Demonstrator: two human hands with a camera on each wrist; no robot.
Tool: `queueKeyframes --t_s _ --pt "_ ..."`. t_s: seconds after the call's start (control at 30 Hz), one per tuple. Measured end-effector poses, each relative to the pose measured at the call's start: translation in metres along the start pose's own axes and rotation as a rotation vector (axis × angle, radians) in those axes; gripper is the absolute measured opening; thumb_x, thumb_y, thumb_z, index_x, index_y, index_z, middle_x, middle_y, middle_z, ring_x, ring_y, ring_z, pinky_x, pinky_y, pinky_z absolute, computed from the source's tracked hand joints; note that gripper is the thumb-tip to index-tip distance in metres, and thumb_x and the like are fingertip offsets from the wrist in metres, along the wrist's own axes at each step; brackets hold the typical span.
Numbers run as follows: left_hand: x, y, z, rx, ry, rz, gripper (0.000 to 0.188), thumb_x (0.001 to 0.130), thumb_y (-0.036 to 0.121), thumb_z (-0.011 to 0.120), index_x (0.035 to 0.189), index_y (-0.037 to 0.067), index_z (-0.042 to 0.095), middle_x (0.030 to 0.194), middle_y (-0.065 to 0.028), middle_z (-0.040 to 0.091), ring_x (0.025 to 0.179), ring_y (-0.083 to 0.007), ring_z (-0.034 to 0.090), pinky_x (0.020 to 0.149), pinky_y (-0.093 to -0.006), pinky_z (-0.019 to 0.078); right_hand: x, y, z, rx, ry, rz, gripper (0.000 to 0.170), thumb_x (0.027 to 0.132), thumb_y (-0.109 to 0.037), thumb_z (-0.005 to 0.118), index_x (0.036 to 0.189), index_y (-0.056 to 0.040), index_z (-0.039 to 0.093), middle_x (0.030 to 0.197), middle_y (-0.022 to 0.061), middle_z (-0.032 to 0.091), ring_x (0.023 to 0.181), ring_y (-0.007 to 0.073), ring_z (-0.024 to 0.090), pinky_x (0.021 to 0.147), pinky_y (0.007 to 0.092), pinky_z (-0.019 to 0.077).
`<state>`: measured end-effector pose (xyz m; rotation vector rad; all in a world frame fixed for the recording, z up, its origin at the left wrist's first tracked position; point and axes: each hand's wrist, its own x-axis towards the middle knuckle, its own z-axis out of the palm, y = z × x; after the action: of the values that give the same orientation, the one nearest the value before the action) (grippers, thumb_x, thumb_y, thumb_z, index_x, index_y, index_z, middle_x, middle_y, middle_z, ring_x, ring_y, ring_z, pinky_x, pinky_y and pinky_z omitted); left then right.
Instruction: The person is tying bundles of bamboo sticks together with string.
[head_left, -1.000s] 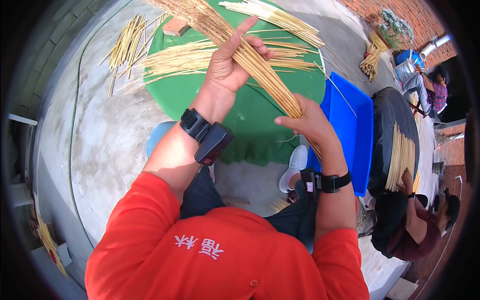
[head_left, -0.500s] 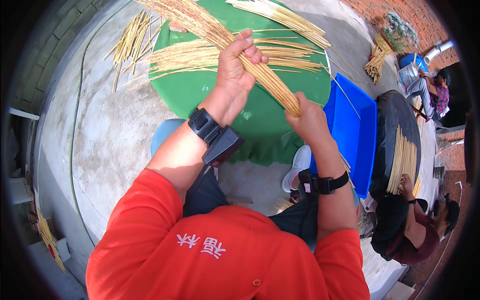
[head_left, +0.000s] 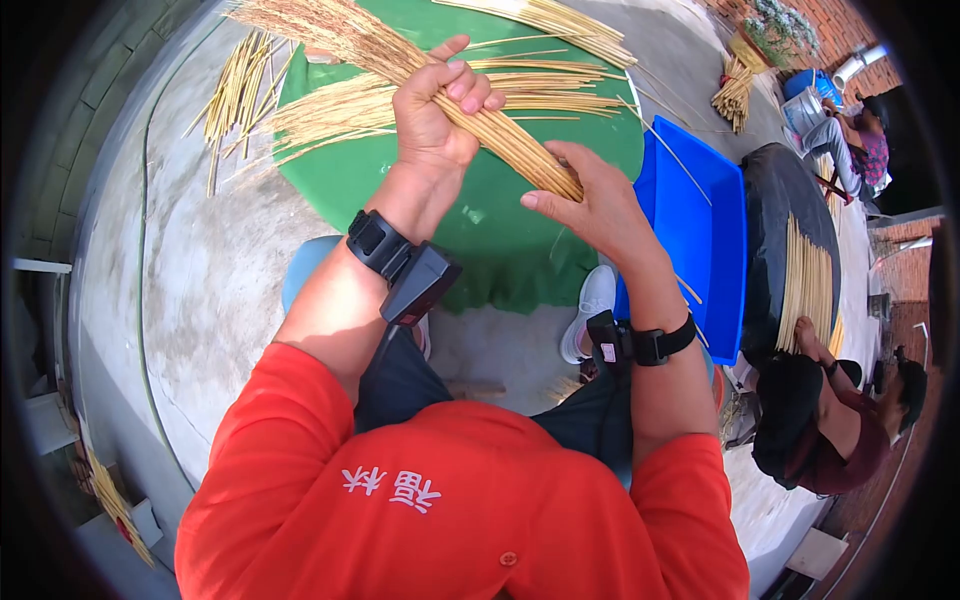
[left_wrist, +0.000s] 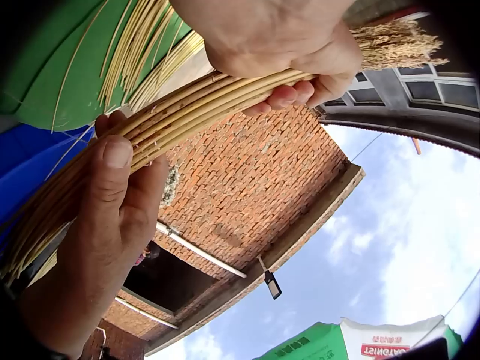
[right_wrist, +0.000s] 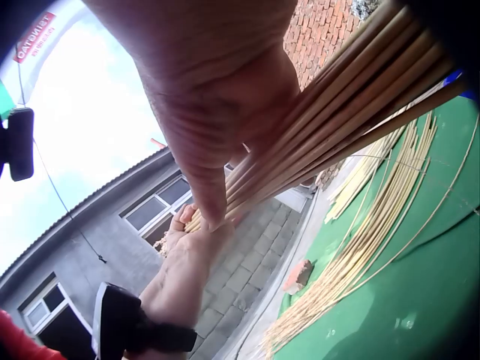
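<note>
A bundle of long straw stalks (head_left: 515, 140) with feathery seed heads slants over the round green-covered table (head_left: 500, 250). My left hand (head_left: 435, 120) grips it just below the seed heads, fingers curled round the stalks and index finger pointing out. Lower on the bundle, my right hand (head_left: 605, 210) holds the stalks, its thumb lifted outward in the head view. From the left wrist, the right thumb (left_wrist: 109, 187) lies along the near side of the stalks, with fingers behind. The bundle's cut ends run past the right hand in that view.
More stalks with seed heads (head_left: 345, 108) lie across the table, beside pale bare stalks (head_left: 560, 22) and a brick (right_wrist: 298, 276). A blue tub (head_left: 700, 260) stands at the right. Beyond it, another person's hand (head_left: 808, 335) touches stalks on a dark-covered table (head_left: 765, 200).
My left fingers, spread out a second ago, have curled round the bundle. The right hand closed tightly, then lifted its thumb. The bundle now sits farther left in view.
</note>
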<state>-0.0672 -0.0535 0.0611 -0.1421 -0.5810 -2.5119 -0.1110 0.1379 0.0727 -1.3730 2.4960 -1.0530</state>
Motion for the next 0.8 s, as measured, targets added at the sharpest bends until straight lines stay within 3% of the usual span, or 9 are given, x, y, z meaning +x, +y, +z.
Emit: queueKeyframes --t_s 0.03,0.13,0.33,0.37,0.43,0.67,0.8 --pt "-0.001 -0.001 0.001 0.001 0.000 -0.005 0.033 0.075 0.005 0.049 0.107 -0.001 0.045 0.054 -0.0009 0.037 0.047 -0.0129 0.037 0.053 -0.0322 0.0364 0.001 -0.002 -0.001 0.064 -0.084 0.066 0.057 0.072 -0.035 0.072 0.114 -0.0021 0.052 0.093 0.0134 0.062 0.085 0.0230 0.060 0.075 0.0328 0.0464" --pt "-0.004 -0.002 0.007 0.047 -0.012 -0.003 0.030 0.075 0.007 0.050 0.104 -0.001 0.052 0.053 0.0026 0.036 0.046 -0.0098 0.034 0.054 -0.0283 0.0340 0.000 0.000 0.002 0.102 -0.151 0.113 0.049 0.077 -0.034 0.068 0.111 -0.0010 0.054 0.081 0.0096 0.062 0.077 0.0210 0.060 0.069 0.0314 0.0461" --pt "-0.002 0.002 0.003 -0.013 -0.199 -0.022 0.035 0.074 0.009 0.051 0.107 -0.001 0.052 0.052 0.0035 0.035 0.045 -0.0088 0.033 0.054 -0.0270 0.0336 0.000 0.004 0.000 0.290 -0.180 0.134 0.034 0.080 -0.028 0.066 0.101 -0.0027 0.056 0.071 0.0042 0.057 0.065 0.0119 0.055 0.058 0.0268 0.0438" --pt "-0.001 0.003 0.002 -0.017 -0.213 -0.028 0.037 0.072 0.010 0.052 0.107 0.000 0.050 0.051 0.0025 0.035 0.045 -0.0102 0.034 0.053 -0.0285 0.0342 -0.001 0.005 0.002 0.291 -0.177 0.137 0.034 0.080 -0.028 0.066 0.101 -0.0027 0.056 0.071 0.0042 0.057 0.065 0.0119 0.055 0.058 0.0268 0.0438" --pt "0.001 0.005 0.000 -0.020 -0.228 -0.037 0.039 0.070 0.011 0.053 0.108 0.000 0.048 0.051 0.0015 0.034 0.045 -0.0117 0.034 0.053 -0.0299 0.0347 0.000 0.005 0.007 0.247 -0.119 0.165 0.041 0.076 -0.040 0.065 0.095 -0.0046 0.057 0.072 0.0139 0.061 0.068 0.0266 0.060 0.063 0.0369 0.0456" --pt "-0.001 0.007 0.004 0.009 -0.197 -0.011 0.038 0.071 0.010 0.053 0.107 0.000 0.050 0.050 0.0033 0.032 0.044 -0.0097 0.031 0.053 -0.0276 0.0325 0.003 0.008 0.011 0.237 -0.151 0.123 0.042 0.077 -0.038 0.065 0.100 -0.0044 0.055 0.074 0.0132 0.060 0.069 0.0255 0.059 0.064 0.0358 0.0456" --pt "0.002 0.010 -0.001 0.029 -0.254 -0.018 0.037 0.073 0.010 0.054 0.108 -0.001 0.052 0.051 0.0043 0.034 0.045 -0.0084 0.033 0.054 -0.0264 0.0335 0.003 0.005 0.003 0.480 -0.199 0.113 0.036 0.083 -0.030 0.060 0.105 -0.0019 0.055 0.078 0.0053 0.057 0.070 0.0148 0.056 0.064 0.0284 0.0445"
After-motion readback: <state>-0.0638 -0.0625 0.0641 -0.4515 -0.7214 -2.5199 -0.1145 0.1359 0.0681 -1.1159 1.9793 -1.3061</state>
